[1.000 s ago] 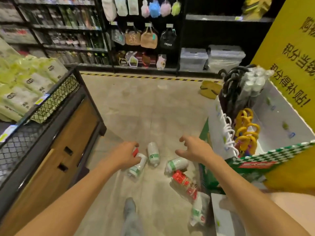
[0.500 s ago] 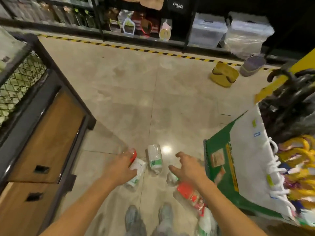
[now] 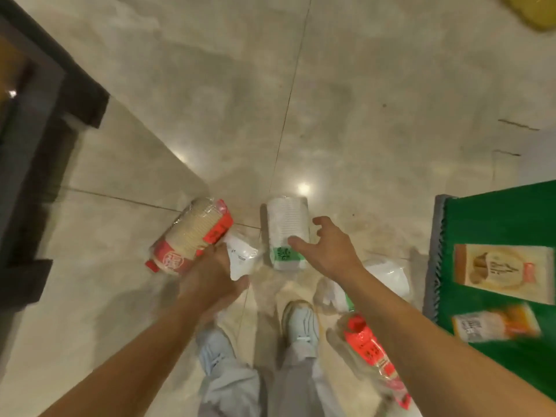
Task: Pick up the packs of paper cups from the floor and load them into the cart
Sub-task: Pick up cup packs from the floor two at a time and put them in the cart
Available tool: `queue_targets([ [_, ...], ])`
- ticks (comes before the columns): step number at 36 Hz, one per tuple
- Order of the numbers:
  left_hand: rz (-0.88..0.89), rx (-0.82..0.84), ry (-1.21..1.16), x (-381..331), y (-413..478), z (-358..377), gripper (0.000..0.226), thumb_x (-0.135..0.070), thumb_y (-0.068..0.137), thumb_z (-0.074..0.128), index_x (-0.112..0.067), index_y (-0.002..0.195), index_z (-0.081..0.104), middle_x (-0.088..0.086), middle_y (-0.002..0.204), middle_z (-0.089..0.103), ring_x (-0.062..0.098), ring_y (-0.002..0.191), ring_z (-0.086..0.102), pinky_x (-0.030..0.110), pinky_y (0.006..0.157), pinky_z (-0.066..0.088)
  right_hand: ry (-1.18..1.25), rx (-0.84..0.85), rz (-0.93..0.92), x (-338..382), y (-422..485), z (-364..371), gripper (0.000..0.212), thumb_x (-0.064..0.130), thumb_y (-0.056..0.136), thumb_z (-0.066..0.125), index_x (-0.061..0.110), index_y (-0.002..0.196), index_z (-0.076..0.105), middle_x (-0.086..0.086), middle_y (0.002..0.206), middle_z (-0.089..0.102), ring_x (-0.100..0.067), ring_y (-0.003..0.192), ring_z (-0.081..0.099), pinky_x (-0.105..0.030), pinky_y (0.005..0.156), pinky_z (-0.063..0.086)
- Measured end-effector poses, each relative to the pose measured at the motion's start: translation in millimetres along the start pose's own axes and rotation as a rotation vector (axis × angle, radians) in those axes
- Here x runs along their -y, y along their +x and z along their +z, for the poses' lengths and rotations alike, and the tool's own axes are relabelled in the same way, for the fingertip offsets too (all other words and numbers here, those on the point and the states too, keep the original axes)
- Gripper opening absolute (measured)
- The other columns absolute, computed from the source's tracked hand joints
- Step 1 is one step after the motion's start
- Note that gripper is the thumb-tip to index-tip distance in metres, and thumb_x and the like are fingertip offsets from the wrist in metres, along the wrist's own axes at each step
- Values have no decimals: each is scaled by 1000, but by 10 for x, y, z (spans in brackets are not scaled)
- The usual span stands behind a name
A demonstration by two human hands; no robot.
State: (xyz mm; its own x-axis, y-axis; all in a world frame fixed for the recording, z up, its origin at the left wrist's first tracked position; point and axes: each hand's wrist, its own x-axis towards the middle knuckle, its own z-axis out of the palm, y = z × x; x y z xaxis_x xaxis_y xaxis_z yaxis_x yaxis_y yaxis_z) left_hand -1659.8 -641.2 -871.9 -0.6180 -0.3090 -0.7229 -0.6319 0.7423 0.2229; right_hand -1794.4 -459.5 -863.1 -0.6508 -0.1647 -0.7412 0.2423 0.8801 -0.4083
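Person bent low over the floor (image 3: pixel 361 85), both arms reaching down. The packs of paper cups lie loose on their sides around the feet, none of them in a cart.

Right hand (image 3: pixel 328 248): grip open, fingers spread and arched over the green-label pack (image 3: pixel 285 227). The thumb sits at the green band and the fingers reach past the pack's right flank. The spread roughly matches the sleeve's width, so this reads as a pre-shape for a wrap across the stack. It has not closed.

Left hand (image 3: pixel 210 275): seen from the back, down where the red-label pack (image 3: pixel 189 239) meets a small white pack (image 3: pixel 240 257). The fingertips are hidden under the knuckles — cannot tell whether this grip has closed, or on which of the two. The red-label pack lies askew against the hand.

Other packs: a white one (image 3: pixel 385 278) beside the right forearm, and a second red one (image 3: pixel 370 353) under it, near the shoe (image 3: pixel 301 323).

Judgement: one pack per hand is intended, hence the arms splayed to neighbouring packs. The film sleeves look slick and soft, so a grasp around the middle should hold better than a pinch at the end.

A green panel (image 3: pixel 481 212) stands at right — cannot confirm it is the cart. A dark fixture (image 3: pixel 36 145) stands at left.
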Motion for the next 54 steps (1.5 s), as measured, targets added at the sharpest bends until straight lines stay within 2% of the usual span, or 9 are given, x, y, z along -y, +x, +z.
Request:
queue_targets([
  [8, -65, -119, 115, 411, 1031, 1436, 135, -74, 71, 71, -18, 158, -16, 16, 166, 3, 40, 151, 19, 55, 117, 29, 86, -114, -47, -486, 1508, 1029, 118, 48, 77, 86, 28, 163, 8, -14, 146, 49, -38, 130, 53, -53, 107, 47],
  [14, -91, -294, 102, 508, 1309, 1568, 134, -61, 59, 85, -20, 157, 4, 18, 154, 34, 41, 137, 42, 60, 105, 42, 136, -232, -82, -696, 1724, 1236, 128, 51, 74, 87, 38, 162, -6, -15, 143, 51, -36, 123, 58, -54, 103, 51],
  [19, -72, -281, -162, 555, 1128, 1269, 130, -56, 61, 88, -25, 160, 9, 10, 153, 38, 35, 136, 44, 58, 104, 44, 115, -230, -119, -665, 1480, 998, 123, 51, 77, 85, 36, 163, -1, -8, 139, 56, -30, 125, 59, -45, 106, 49],
  [28, -110, -323, -733, 423, -134, -157, 127, -48, 59, 94, -37, 156, 13, 3, 151, 43, 26, 136, 45, 49, 110, 43, 113, -281, -296, 234, 77, 48, 124, 59, 72, 86, 47, 161, 0, 2, 157, 38, -6, 133, 36, -32, 104, 32],
  [33, -80, -405, -952, 388, -1284, -1440, 125, -46, 56, 94, -49, 152, 14, -10, 146, 48, 18, 135, 49, 55, 109, 45, 118, -270, -466, 1259, -1014, -641, 125, 62, 71, 85, 53, 159, -3, 22, 144, 29, 4, 128, 31, -29, 104, 31],
  [39, 66, -652, -965, 383, -2843, -2988, 112, -43, 63, 93, -72, 134, 11, -47, 133, 41, -20, 121, 45, 8, 96, 40, 106, -244, -726, 2730, -2544, -1381, 125, 67, 68, 83, 57, 157, -4, 25, 154, 26, 12, 134, 25, -26, 107, 27],
  [42, 71, -737, -966, 415, -3596, -3658, 123, -47, 64, 92, -48, 152, 7, -24, 149, 41, 2, 134, 46, 34, 109, 42, 103, -249, -871, 3351, -3261, -1634, 126, 68, 68, 82, 54, 159, -3, 37, 158, 18, 7, 142, 24, -28, 111, 26],
  [46, 69, -904, -975, 547, -4489, -4285, 125, -55, 61, 91, -53, 150, 3, -37, 142, 40, -6, 126, 50, 25, 104, 40, 111, -245, -1060, 4013, -4072, -1832, 127, 71, 65, 80, 55, 158, -4, 46, 148, 13, 6, 140, 26, -30, 111, 27],
  [54, -131, -1263, -980, 886, -5986, -4648, 129, -57, 63, 88, -46, 154, -2, -12, 162, 30, 16, 142, 42, 44, 114, 40, 98, -46, -1440, 4957, -5122, -1735, 126, 73, 64, 81, 57, 158, -2, 41, 155, 16, -1, 146, 28, -33, 114, 32],
])
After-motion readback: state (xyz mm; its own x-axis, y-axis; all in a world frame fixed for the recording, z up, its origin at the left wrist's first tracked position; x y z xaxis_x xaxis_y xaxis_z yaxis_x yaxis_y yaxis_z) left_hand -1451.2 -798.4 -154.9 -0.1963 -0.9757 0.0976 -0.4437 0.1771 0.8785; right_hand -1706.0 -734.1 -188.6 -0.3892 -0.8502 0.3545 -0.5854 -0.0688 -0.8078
